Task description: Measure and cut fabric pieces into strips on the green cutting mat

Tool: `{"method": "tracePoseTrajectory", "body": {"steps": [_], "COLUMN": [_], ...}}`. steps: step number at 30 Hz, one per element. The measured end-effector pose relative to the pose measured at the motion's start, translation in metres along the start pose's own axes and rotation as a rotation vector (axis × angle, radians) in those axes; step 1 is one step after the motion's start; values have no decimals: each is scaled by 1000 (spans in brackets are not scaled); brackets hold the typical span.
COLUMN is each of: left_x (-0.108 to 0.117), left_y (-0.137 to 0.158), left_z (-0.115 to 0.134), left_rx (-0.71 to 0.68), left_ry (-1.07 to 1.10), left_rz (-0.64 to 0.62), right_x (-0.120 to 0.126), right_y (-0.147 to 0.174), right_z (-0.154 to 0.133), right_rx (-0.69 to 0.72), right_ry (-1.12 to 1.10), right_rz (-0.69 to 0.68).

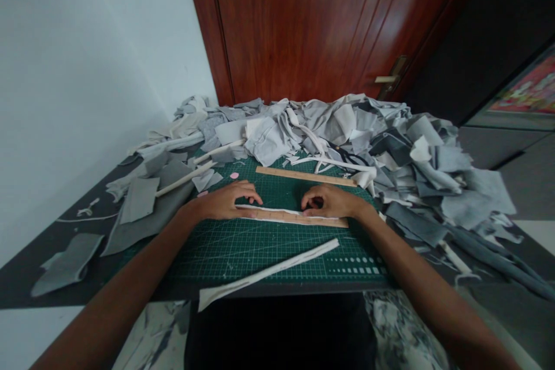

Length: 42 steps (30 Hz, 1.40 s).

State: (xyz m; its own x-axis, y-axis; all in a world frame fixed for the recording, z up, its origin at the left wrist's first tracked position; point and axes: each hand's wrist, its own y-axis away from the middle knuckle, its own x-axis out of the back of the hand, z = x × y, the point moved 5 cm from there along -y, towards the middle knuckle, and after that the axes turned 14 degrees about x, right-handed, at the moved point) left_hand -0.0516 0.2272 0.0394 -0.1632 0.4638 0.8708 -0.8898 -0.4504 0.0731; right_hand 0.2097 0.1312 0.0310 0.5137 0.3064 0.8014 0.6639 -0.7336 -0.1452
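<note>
A wooden ruler (pixel 277 215) lies along a narrow white fabric strip (pixel 284 221), whose pale edges show on both long sides. My left hand (pixel 228 199) is at the left end, thumb on the ruler and bent fingers by the strip's far edge. Toward the right end, my right hand (pixel 332 201) has its fingers curled and its thumb against the ruler and strip. Under them is a green cutting mat (pixel 264 248) with grid lines. Nearer to me, a second pale fabric strip (pixel 269 272) lies slantwise, its left end over the table edge.
Another wooden ruler (pixel 303 176) lies beyond my hands, beside a small pink disc (pixel 235 176). Grey and white fabric scraps (pixel 273 139) heap along the back and both sides. Black-handled scissors (pixel 347 155) are partly buried among them. A wooden door (pixel 303 29) stands behind the table.
</note>
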Motion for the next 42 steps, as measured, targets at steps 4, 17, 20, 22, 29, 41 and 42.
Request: {"method": "tracePoseTrajectory", "body": {"steps": [4,17,20,22,29,41,42], "left_x": [-1,-4,-1,0,15,13,12], "left_y": [2,6,5,4,8,5,4], "left_z": [-3,8,3,-1,-16,-9,-7], "left_rx": [65,137,181,195,330,301,294], "left_ry": [13,-74,-94,-125,-313,-472,-476], "left_rz": [-20,95,131,141,285,353,354], "right_x": [0,6,14,19,35,35,33], "right_y": [2,8,13,17,29,25,24], "right_z": [-5,9,15,19,30,37,34], "right_rx": [27,-46,-59,-65,-58,-219,-238], "right_ry": [-3,-101,-76,-64,74,473,503], "right_rz": [-25,77,106,119,202,196,168]}}
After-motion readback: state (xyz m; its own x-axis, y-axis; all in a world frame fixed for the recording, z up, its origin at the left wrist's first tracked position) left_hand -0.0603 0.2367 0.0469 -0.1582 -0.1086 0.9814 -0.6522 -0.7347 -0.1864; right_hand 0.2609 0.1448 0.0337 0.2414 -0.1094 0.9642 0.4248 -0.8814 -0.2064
